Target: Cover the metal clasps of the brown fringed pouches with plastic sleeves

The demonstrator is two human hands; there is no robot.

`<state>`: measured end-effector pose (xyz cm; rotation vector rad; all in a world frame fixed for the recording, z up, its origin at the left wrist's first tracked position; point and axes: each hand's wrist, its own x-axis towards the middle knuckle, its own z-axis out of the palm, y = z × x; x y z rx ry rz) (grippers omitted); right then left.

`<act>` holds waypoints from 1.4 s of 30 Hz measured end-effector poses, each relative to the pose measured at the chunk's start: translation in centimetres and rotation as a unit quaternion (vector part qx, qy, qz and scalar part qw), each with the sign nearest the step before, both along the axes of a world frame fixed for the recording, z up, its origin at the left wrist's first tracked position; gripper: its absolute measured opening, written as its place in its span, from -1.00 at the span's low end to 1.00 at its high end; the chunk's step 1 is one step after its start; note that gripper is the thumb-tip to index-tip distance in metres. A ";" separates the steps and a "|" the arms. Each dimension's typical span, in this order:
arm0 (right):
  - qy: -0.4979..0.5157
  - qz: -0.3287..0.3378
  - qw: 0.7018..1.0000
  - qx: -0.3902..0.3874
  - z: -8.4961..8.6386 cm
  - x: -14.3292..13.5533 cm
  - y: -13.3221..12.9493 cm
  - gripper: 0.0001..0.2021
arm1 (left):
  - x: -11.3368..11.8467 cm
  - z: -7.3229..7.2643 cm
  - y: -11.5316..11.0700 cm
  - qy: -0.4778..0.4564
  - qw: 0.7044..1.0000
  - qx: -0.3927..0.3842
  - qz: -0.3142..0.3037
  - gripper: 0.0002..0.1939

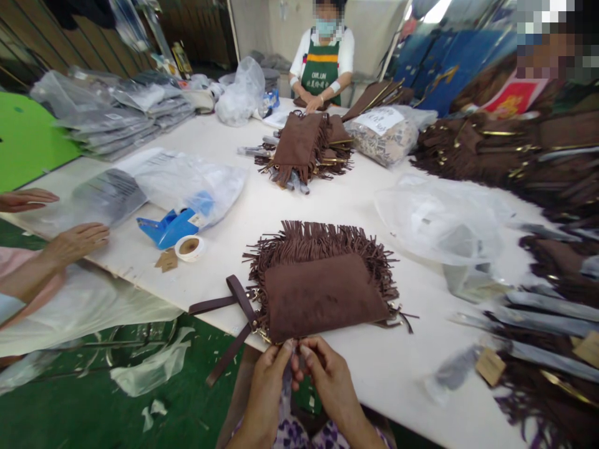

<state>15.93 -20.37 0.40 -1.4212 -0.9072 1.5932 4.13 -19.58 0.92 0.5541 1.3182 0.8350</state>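
A brown fringed clutch bag [322, 296] lies on the white table in front of me, its fringe spread on the far side. A brown wrist strap [241, 302] sticks out at its left end, by gold-coloured metal fittings. At the bag's near edge my left hand [271, 383] pinches a thin strip of clear plastic [286, 396] that hangs below its fingers. Close beside it, my right hand [330, 377] is closed, thumb against fingers, at the same edge. What lies between its fingertips is too small to make out.
Left of the bag are a blue tape dispenser [168, 229], a tape roll [189, 248] and brown tags [167, 260]. Stacked fringed bags [299, 140] stand ahead, with more [552, 374] at right beside clear plastic bags [435, 218]. A co-worker's hands [77, 243] rest at left; another person [322, 62] works opposite.
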 end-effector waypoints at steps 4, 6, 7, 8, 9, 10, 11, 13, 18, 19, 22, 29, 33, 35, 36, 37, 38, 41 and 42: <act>-0.020 0.013 1.000 0.011 0.4 0.0 -0.1 -0.78 | 0.4 -0.1 0.3 -0.031 0.999 -0.003 0.028 -0.58; -0.030 0.023 0.999 0.013 0.5 0.0 -0.2 -0.78 | -0.2 -0.3 0.0 -0.035 0.999 0.004 0.014 -0.58; -0.037 0.030 0.999 0.012 0.6 0.0 -0.4 -0.78 | -0.7 -0.3 -0.2 -0.035 0.999 0.008 0.003 -0.58; -0.048 0.037 0.998 0.009 0.7 0.0 -0.6 -0.78 | -1.3 -0.2 -0.6 -0.034 0.999 0.011 -0.007 -0.59; -0.064 0.046 0.997 0.005 0.9 -0.1 -1.0 -0.78 | -2.0 -0.2 -1.1 -0.032 0.999 0.012 -0.015 -0.59; -0.081 0.057 0.995 0.002 0.9 -0.2 -1.3 -0.78 | -2.8 0.0 -1.6 -0.029 0.999 0.008 -0.019 -0.59; -0.096 0.069 0.993 0.001 0.9 -0.3 -1.8 -0.77 | -3.6 0.1 -2.1 -0.025 1.000 -0.001 -0.019 -0.60; -0.110 0.091 0.990 0.002 0.7 -0.9 -2.7 -0.77 | -4.8 0.2 -3.2 -0.026 0.999 -0.029 -0.003 -0.61; -0.090 0.084 0.992 0.009 -0.3 -2.6 -4.2 -0.81 | -5.4 -0.7 -4.6 -0.058 0.995 -0.047 0.068 -0.64; -0.095 0.079 0.992 0.008 -0.4 -2.8 -4.3 -0.82 | -5.3 -0.9 -4.6 -0.057 0.994 -0.054 0.075 -0.61; -0.116 0.081 0.990 0.011 -0.2 -3.1 -4.2 -0.79 | -5.0 -1.5 -4.7 -0.049 0.994 -0.066 0.072 -0.55; -0.157 0.067 0.985 -0.006 -0.6 -4.6 -3.6 -0.79 | -4.7 -0.5 -4.3 0.026 0.996 -0.032 0.079 -0.50; -0.138 0.024 0.989 -0.038 -1.7 -5.8 -3.6 -0.75 | -4.4 0.5 -4.3 0.044 0.994 -0.039 0.094 -0.46; -0.124 0.002 0.991 -0.055 -2.1 -6.3 -3.6 -0.73 | -4.5 0.5 -4.5 0.045 0.992 -0.038 0.112 -0.45; -0.118 -0.009 0.991 -0.062 -2.3 -6.5 -3.6 -0.72 | -4.6 0.4 -4.6 0.031 0.992 -0.036 0.120 -0.46; -0.114 -0.019 0.991 -0.066 -2.4 -6.6 -3.7 -0.71 | -4.8 0.2 -4.8 0.003 0.992 -0.033 0.124 -0.48; -0.110 -0.028 0.991 -0.067 -2.5 -6.7 -3.8 -0.71 | -5.0 -0.1 -5.0 -0.034 0.991 -0.031 0.128 -0.51; -0.102 -0.056 0.991 -0.065 -2.7 -7.0 -4.0 -0.68 | -5.7 -1.0 -5.7 -0.144 0.979 -0.044 0.136 -0.62; -0.100 -0.061 0.991 -0.062 -2.7 -7.0 -4.0 -0.67 | -5.8 -1.3 -5.8 -0.164 0.975 -0.050 0.141 -0.65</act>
